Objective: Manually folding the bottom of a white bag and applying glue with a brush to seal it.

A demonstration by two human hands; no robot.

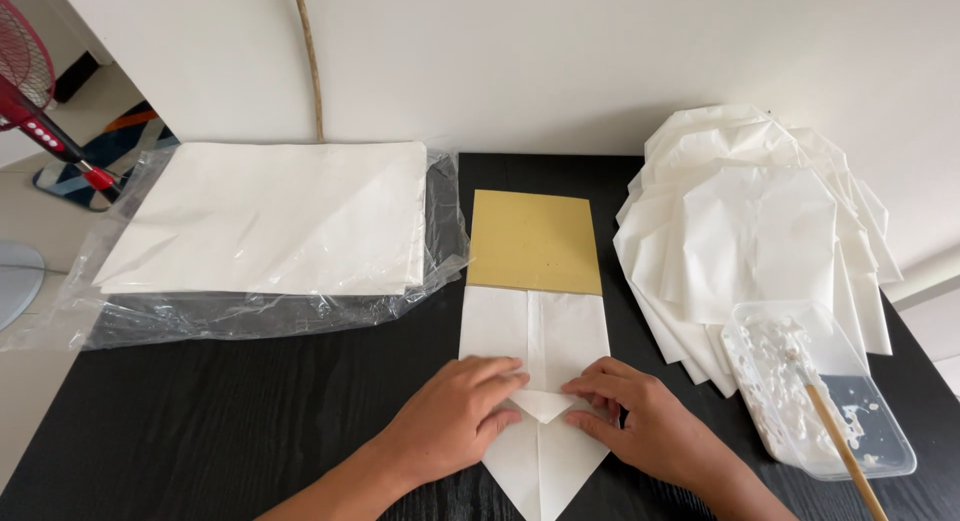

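A white sheet of paper (pixel 535 331), folded around a tan cardboard template (pixel 533 241), lies on the black table (pixel 250 411). Its near end is folded into a point (pixel 540 471). My left hand (pixel 455 416) presses flat on the left side of the fold, fingers spread toward the centre. My right hand (pixel 640 416) presses on the right side. Between the fingertips a small triangular flap (pixel 542 406) is turned down. Neither hand grips anything; both lie on the paper.
A stack of white paper sheets (pixel 270 216) lies on clear plastic wrap (pixel 250 311) at the left. A fanned pile of folded white paper bags (pixel 750 231) sits at the right. A clear plastic tray of white paste (pixel 815 386) holds a wooden stick (pixel 845 451). A red fan (pixel 30 81) stands far left.
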